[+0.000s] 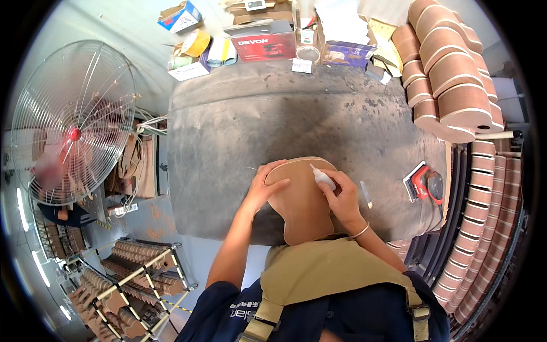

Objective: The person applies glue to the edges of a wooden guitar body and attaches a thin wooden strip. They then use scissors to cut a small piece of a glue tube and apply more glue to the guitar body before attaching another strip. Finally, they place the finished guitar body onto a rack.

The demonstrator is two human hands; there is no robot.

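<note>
A small brown ukulele body (301, 208) with a pale edge binding lies at the near edge of the dark worktable, its narrower end toward me and against my apron (336, 268). My left hand (264, 187) grips its left edge, thumb on the top face and fingers round the side. Over the right part of the body, my right hand (345, 200) is closed around a small white squeeze bottle (325, 180). The bottle's thin nozzle tilts up and to the left. Right of that hand lies a slim blade-like tool (366, 195).
A red and black power sander (427, 183) rests at the table's right side. Boxes and a yellow tape roll (196, 42) line the back. Stacked instrument bodies (456, 74) rise at the right. A large caged fan (75, 134) stands left, above a rack of bodies (131, 285).
</note>
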